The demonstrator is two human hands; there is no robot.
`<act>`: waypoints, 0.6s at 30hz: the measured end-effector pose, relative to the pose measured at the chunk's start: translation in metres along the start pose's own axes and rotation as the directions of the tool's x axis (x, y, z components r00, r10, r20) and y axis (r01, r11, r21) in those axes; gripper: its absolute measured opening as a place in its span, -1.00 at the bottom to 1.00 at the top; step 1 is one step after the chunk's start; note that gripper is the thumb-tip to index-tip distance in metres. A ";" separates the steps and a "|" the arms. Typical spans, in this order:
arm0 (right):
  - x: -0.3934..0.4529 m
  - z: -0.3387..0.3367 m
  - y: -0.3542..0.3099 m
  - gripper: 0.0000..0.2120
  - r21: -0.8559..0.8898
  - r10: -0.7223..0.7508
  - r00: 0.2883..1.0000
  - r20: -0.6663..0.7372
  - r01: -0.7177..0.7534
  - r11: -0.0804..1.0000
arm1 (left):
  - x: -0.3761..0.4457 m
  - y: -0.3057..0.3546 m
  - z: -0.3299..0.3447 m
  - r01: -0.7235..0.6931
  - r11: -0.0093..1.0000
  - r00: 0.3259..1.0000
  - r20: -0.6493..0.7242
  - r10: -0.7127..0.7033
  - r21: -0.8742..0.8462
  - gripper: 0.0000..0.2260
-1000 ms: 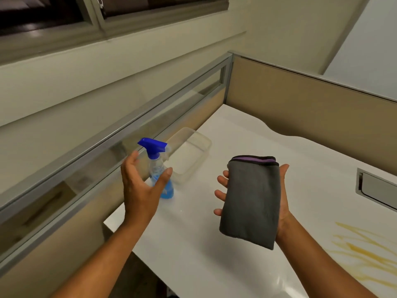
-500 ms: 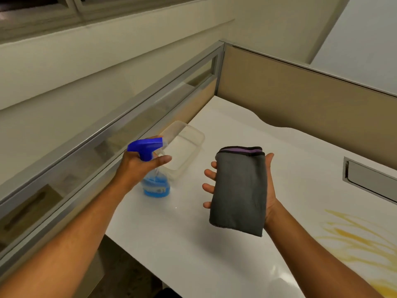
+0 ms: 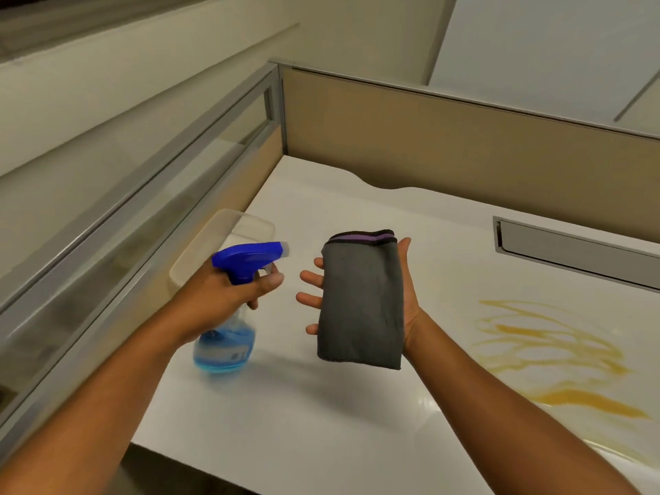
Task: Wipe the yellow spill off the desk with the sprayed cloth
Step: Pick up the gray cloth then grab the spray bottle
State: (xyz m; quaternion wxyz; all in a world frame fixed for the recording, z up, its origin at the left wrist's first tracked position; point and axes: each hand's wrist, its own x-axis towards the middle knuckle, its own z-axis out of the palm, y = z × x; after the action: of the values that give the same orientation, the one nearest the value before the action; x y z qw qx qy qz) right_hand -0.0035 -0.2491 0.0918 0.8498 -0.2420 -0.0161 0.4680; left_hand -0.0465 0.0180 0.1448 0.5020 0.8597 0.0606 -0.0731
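A folded grey cloth (image 3: pixel 360 301) with a purple band lies across the palm of my right hand (image 3: pixel 407 280), held up above the white desk (image 3: pixel 357 423). My left hand (image 3: pixel 228 298) grips the neck of a clear spray bottle (image 3: pixel 225 348) with blue liquid; its blue trigger head (image 3: pixel 246 259) points right at the cloth. The bottle looks lifted and tilted over the desk's left part. A yellow spill (image 3: pixel 550 351) streaks the desk to the right of the cloth.
A clear plastic container (image 3: pixel 221 244) stands behind the bottle by the glass-and-metal partition (image 3: pixel 143 194). A tan divider panel (image 3: pixel 464 151) closes the back. A grey cable slot (image 3: pixel 571 248) is set in the desk at the far right.
My left hand closed around the spray bottle, lifted it and turned its nozzle toward the cloth. My right hand kept the cloth held up. The view dropped and the spill came more into sight.
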 end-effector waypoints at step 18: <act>-0.035 -0.020 -0.016 0.07 -0.032 -0.260 0.954 -0.148 0.258 0.966 | -0.028 0.097 0.089 -0.201 0.828 0.979 0.134 0.153 0.524 -0.53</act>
State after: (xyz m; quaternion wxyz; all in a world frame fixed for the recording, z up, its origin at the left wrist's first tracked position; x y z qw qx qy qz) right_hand -0.0056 -0.2917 0.0878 0.9010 -0.2777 0.0136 0.3329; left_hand -0.0622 -0.1083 0.1897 0.2494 0.9632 -0.0638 -0.0771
